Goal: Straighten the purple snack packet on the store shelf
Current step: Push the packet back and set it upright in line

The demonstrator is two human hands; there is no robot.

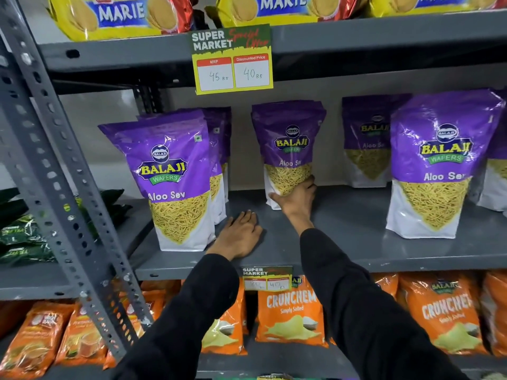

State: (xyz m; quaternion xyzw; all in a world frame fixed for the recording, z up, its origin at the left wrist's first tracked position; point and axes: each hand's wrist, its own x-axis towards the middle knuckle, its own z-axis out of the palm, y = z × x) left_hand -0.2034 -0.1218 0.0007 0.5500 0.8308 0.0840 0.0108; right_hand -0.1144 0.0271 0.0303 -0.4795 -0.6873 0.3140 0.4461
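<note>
A purple and white Aloo Sev snack packet (288,144) stands upright at the back middle of the grey shelf (343,231). My right hand (297,197) reaches deep into the shelf and grips the packet's lower front, fingers wrapped around its base. My left hand (238,234) lies flat, palm down, on the shelf board nearer the front, holding nothing. It rests beside the front left purple packet (172,182), which leans slightly to the left.
More purple packets stand at the right (436,165) and back right (367,144). A price tag (233,61) hangs from the shelf above. A grey perforated upright (55,174) runs down the left. Orange Crunchem packets (290,311) fill the shelf below.
</note>
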